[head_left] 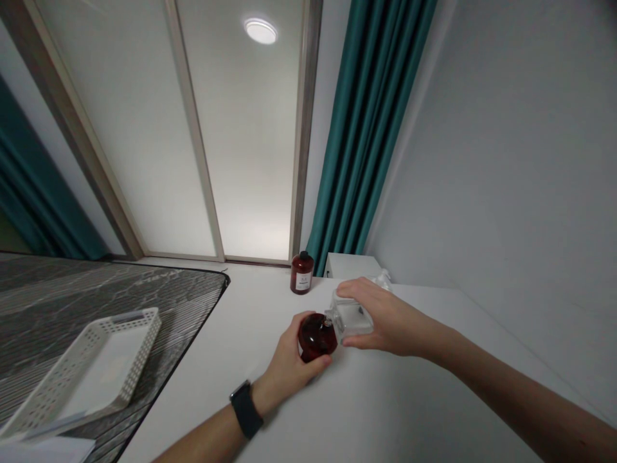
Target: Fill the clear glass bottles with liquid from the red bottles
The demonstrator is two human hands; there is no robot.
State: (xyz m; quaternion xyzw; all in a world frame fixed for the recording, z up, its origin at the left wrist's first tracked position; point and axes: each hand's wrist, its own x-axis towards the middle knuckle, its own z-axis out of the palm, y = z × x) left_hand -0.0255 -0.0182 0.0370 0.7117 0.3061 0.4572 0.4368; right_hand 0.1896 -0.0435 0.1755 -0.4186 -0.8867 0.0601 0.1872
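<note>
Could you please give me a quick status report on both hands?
Left hand grips red bottle. Right hand tilts clear bottle onto it. Nothing in the way.

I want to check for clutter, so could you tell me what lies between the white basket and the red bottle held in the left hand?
In the head view, only dark mat and bare white tabletop separate the white basket from the red bottle.

Home bedroom: teal curtains [366, 128], frosted sliding panels [193, 128], grey-patterned mattress [96, 302], white ledge [385, 399] along the wall.
</note>
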